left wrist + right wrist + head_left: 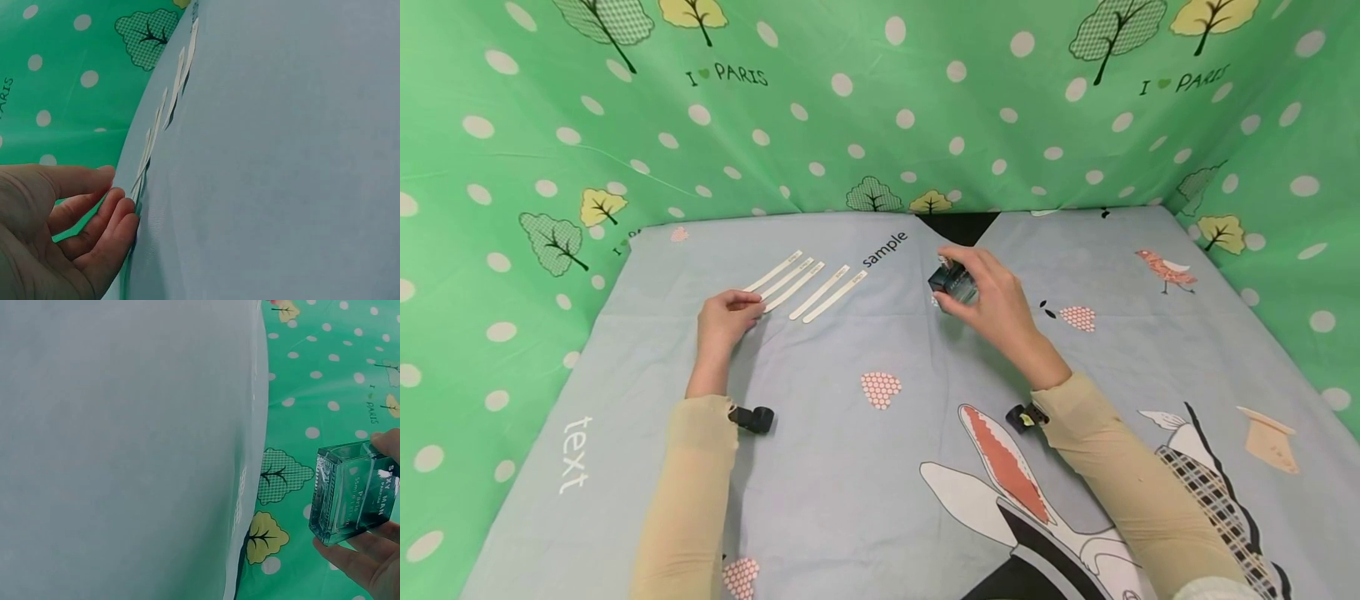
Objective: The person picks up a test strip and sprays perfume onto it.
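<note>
Bottle [353,487] in right hand [996,292], strips [818,293] at left hand [726,321]

Gripped at opposite sides between thumb [387,442] and fingers [350,557], raised above the desk [820,467]. Well apart, to the left: five strips on the desk, slanting side by side. At the near ends of the leftmost ones: left hand's fingers, narrow, close to the thumb; impossible to tell whether pinching one. Behind: green cloth [820,125].

Strip lettering [859,277] is illegibly small; bottle [962,287] partly hidden.
</note>
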The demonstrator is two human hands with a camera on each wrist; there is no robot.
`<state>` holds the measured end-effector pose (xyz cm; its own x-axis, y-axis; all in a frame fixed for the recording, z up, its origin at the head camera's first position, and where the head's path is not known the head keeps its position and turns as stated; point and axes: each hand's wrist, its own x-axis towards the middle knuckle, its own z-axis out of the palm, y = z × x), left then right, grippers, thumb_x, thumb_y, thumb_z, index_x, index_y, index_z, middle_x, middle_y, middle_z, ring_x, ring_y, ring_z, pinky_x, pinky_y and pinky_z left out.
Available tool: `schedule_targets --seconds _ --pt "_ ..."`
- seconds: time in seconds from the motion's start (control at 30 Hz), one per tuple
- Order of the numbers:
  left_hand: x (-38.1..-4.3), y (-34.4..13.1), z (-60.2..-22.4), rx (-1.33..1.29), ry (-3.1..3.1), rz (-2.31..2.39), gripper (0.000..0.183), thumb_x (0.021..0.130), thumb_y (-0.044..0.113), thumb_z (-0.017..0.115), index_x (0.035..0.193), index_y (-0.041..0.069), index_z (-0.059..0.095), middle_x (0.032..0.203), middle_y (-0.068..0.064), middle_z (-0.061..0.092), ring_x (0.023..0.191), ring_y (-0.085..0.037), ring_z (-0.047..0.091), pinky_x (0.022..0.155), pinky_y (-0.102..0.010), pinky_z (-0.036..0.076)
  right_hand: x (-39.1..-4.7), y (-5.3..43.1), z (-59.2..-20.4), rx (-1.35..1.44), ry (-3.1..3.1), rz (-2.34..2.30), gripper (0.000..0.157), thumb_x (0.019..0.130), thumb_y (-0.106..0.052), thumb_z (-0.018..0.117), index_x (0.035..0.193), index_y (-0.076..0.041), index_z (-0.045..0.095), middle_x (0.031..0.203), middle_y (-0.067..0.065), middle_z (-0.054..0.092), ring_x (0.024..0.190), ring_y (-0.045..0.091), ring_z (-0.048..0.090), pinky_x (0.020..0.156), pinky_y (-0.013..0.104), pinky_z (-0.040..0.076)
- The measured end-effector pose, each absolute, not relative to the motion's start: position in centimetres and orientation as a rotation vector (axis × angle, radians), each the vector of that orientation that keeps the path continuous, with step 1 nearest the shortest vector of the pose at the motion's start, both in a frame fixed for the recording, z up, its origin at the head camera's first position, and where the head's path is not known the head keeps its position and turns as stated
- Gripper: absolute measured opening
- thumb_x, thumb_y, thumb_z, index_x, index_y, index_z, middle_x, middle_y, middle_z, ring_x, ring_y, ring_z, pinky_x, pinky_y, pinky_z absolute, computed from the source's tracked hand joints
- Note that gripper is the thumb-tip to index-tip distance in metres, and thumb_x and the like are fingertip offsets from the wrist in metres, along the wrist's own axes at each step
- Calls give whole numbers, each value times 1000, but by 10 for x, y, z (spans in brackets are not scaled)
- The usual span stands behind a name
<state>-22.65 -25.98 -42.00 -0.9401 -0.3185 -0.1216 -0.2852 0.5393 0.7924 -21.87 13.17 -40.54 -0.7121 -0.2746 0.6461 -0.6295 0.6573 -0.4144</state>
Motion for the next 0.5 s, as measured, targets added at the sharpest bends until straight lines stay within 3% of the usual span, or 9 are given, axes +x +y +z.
schedule_targets --seconds 0.5 --pt "-226 -263 -428 552 -2819 -1179 28 88 21 74 109 3 74 104 -17 74 64 1 52 60 -14 42 -218 130 -404 704 -2349 853 57 81 -18 83 133 -15 58 120 15 65 106 33 66 83 49 58"
